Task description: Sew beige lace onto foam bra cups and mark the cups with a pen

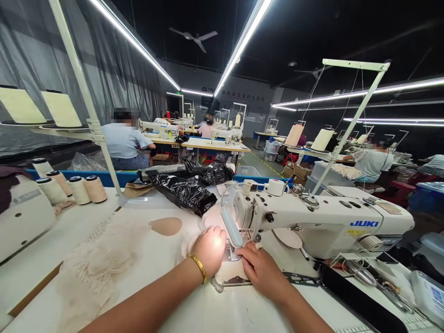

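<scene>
Lying partly under the left hand [211,252], the pale cloth [211,217] seemed partway through work, how much done or left being impossible to tell; it looked soft and rumpled. That hand curled onto it; the right hand [260,269] sat near the needle end of the sewing machine [294,210], both grips unclear.

Head-worn, above the near side of the table [204,314], facing forward and down. Set close over the left hand [210,249] and right hand [262,270], low in the middle, and near the JUKI sewing machine [319,222] toward the right. Wide enough to take in the distant back wall [192,74] and overhead light tubes [242,46].
</scene>
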Demonstrator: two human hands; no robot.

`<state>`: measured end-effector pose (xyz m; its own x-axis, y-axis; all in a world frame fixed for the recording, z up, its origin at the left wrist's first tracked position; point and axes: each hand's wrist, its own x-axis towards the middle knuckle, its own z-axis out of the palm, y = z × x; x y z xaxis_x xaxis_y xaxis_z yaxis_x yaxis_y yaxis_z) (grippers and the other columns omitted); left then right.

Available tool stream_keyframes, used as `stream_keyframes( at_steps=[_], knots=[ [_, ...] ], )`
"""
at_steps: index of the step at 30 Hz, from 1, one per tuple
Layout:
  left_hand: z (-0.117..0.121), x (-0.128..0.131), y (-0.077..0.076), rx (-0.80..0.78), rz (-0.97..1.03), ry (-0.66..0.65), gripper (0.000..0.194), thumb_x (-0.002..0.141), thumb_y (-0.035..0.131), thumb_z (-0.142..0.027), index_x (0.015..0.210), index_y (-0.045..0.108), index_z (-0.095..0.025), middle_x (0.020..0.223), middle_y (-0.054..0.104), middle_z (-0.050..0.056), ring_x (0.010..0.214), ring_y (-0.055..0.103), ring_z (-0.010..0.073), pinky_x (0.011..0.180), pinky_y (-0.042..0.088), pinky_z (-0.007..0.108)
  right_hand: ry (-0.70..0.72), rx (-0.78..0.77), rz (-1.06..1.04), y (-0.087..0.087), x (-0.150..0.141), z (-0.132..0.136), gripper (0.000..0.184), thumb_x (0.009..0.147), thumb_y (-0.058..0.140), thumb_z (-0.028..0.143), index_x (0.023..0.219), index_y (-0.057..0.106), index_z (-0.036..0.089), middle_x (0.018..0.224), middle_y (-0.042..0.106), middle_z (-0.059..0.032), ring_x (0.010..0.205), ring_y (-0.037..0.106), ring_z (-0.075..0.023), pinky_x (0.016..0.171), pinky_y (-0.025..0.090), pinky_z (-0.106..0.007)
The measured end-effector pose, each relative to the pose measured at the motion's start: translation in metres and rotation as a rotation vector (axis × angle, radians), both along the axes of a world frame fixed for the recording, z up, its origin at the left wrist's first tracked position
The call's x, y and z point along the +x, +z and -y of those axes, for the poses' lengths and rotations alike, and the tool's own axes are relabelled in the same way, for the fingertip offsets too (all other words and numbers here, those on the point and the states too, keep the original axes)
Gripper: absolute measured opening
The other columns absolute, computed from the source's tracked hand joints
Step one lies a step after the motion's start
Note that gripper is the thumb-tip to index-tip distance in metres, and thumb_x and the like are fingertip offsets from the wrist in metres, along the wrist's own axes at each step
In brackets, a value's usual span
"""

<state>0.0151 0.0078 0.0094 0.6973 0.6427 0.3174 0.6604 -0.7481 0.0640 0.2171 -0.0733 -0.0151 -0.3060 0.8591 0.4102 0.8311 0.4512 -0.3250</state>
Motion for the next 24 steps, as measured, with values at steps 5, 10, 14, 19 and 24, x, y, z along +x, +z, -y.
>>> stream_keyframes(
  at_steps=[5, 10, 14, 19, 24],
  knots=[
    [0.013, -0.052, 0.03, -0.228, 0.037, 0.173, 0.012, 0.092, 0.066, -0.016, 0.081, 0.062, -0.016, 0.081, 0.065, 0.001, 0.077, 0.063, 0.019, 0.076, 0.055, 0.038, 0.052, 0.011, -0.06, 0.004, -0.01, 0.014, 0.028, 0.099, 0.042, 0.009, 0.102, 0.066, 0.023, 0.092, 0.065, -0.0063, 0.085, 0.063, -0.0246, 0.075, 0.054, -0.038],
    [0.076, -0.126, 0.067, -0.484, 0.302, 0.105, 0.016, 0.099, 0.045, -0.028, 0.087, 0.055, -0.021, 0.086, 0.066, 0.001, 0.081, 0.063, 0.0193, 0.072, 0.052, 0.03, 0.103, -0.268, -0.423, 0.024, -0.043, 0.04, 0.046, 0.105, 0.055, 0.041, 0.15, 0.049, 0.033, 0.154, 0.051, -0.0098, 0.135, 0.053, -0.0297, 0.107, 0.049, -0.046],
    [0.126, -0.161, 0.058, -0.911, 0.867, 0.04, 0.038, 0.097, 0.057, -0.058, 0.089, 0.058, -0.021, 0.085, 0.06, 0.001, 0.079, 0.054, 0.0172, 0.071, 0.046, 0.026, 0.261, -0.735, -0.992, 0.03, -0.083, 0.05, 0.087, 0.085, 0.078, 0.067, 0.155, 0.045, 0.028, 0.138, 0.063, -0.0128, 0.121, 0.061, -0.0287, 0.105, 0.046, -0.044],
    [0.172, -0.172, 0.033, -1.127, 1.293, 0.121, 0.043, 0.083, 0.08, -0.056, 0.081, 0.057, -0.02, 0.074, 0.055, -0.002, 0.065, 0.043, 0.0116, 0.057, 0.035, 0.02, 0.319, -0.778, -1.237, 0.022, -0.119, 0.067, 0.05, 0.082, 0.086, 0.06, 0.113, 0.071, 0.023, 0.093, 0.069, -0.0019, 0.088, 0.064, -0.0177, 0.084, 0.048, -0.032],
    [0.205, -0.166, 0.029, -1.29, 1.653, 0.115, 0.048, 0.069, 0.093, -0.05, 0.072, 0.055, -0.02, 0.062, 0.052, -0.004, 0.056, 0.043, 0.0102, 0.052, 0.036, 0.02, 0.42, -1.033, -1.442, 0.027, -0.136, 0.093, 0.072, 0.083, 0.081, 0.068, 0.136, 0.063, 0.025, 0.122, 0.071, -0.0078, 0.112, 0.066, -0.0214, 0.098, 0.047, -0.035]
  ],
)
